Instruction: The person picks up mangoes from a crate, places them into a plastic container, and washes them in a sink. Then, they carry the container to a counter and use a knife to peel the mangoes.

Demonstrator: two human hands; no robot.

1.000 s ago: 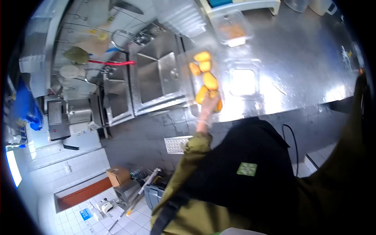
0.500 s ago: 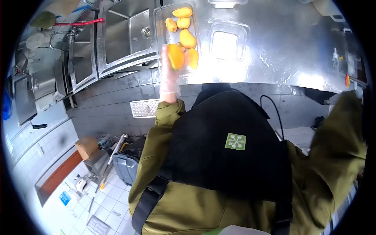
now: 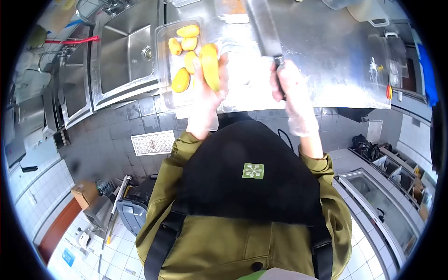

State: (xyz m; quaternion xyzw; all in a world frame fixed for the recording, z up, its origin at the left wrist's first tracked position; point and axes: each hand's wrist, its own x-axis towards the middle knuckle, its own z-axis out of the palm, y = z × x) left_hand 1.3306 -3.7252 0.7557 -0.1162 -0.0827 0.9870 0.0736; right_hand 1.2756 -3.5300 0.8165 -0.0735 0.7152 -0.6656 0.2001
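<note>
My left hand (image 3: 209,95), in a clear glove, grips a yellow mango (image 3: 209,66) upright at the right side of a clear plastic tray (image 3: 161,60). Several more mangoes (image 3: 180,80) lie in that tray. My right hand (image 3: 293,86), also gloved, is wrapped round the black handle of a large knife (image 3: 267,28). The wide blade points away from me, over the steel counter (image 3: 336,60). Between my hands, a clear container (image 3: 240,77) on the counter is partly washed out by glare.
Steel sinks (image 3: 128,53) with a red-handled item (image 3: 74,40) are on the left. Another clear container (image 3: 233,16) stands beyond the knife. White jugs (image 3: 368,14) are at the back right. A floor drain cover (image 3: 153,143) lies below the counter edge.
My left hand has lifted the mango and moved it to the tray's right side. My right hand has come into view over the counter, holding the knife. The camera view has shifted.
</note>
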